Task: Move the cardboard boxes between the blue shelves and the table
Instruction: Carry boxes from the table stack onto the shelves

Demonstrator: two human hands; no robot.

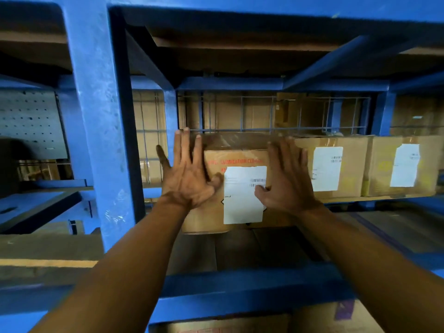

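A cardboard box point(242, 207) with red print and a white label sits at the left end of a blue shelf point(374, 198), its front sticking out past the shelf edge toward me. My left hand point(188, 179) lies flat on the left part of the box's front face, fingers spread and pointing up. My right hand point(288, 180) is pressed flat on the right part of the same face. Neither hand wraps around the box.
Two more labelled cardboard boxes point(336, 169) point(403, 167) stand in a row to the right on the same shelf. A thick blue upright point(101, 140) rises just left of the box. Wire mesh point(264, 114) backs the shelf. More boxes point(240, 251) sit on the level below, behind a blue beam point(240, 292).
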